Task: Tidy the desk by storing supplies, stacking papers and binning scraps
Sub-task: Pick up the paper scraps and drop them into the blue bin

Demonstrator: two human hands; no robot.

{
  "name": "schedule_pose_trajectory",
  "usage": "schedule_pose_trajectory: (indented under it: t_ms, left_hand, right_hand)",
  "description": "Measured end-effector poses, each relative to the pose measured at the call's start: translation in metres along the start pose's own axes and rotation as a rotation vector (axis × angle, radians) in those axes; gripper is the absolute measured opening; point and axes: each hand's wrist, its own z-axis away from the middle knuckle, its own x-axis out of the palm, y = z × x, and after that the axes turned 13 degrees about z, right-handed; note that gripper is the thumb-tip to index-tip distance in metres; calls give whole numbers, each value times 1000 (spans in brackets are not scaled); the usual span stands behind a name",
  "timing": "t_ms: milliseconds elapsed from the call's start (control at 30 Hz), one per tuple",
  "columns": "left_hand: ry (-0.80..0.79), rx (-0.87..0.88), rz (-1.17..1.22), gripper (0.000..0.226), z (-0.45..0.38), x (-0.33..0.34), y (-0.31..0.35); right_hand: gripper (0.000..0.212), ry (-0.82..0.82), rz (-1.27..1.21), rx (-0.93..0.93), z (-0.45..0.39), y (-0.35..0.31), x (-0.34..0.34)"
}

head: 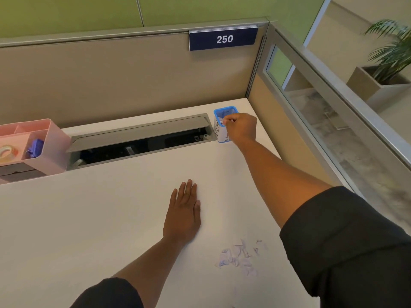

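Observation:
A small blue-rimmed white bin [219, 121] stands at the desk's far right corner. My right hand [241, 127] reaches over its rim with fingers curled, pinching what looks like a small paper scrap above the opening. My left hand [183, 213] lies flat, palm down, on the white desk [89, 218]. A cluster of pale torn paper scraps [240, 256] lies on the desk near the front right.
A pink organiser [55, 138] at the far left holds a tape roll [7, 152] and a blue object [36, 147]. An open grey cable tray [140, 138] runs along the back. Cubicle walls close off the back and right; a potted plant [391, 56] stands beyond.

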Motion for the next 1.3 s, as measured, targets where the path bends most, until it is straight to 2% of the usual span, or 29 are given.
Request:
schedule_pose_trajectory:
  t_ms: [133,433,600,800,900,1100,1300]
  left_hand:
    - [6,-1,-12,56,1,0,1]
    - [11,-12,3,55,1,0,1]
    - [14,-9,-5,56,1,0,1]
    - [13,-13,-4,55,1,1,0]
    - [10,-16,0,55,1,1,1]
    - [-14,-20,-21,56,1,0,1]
    - [-24,-18,-62,57,2,-2,4]
  right_hand:
    - [18,8,75,-28,-25,-10,-6]
    - [26,-100,518,-114,-53,-12,-6]
    - [34,-95,328,-31,-56,-10,-5]
    - [14,40,135,-73,-38,-10,-9]
    - [14,72,55,-96,-12,-13,-6]
    - [13,-67,114,-136,44,11,7]
    - [5,-306,302,2,84,52,3]
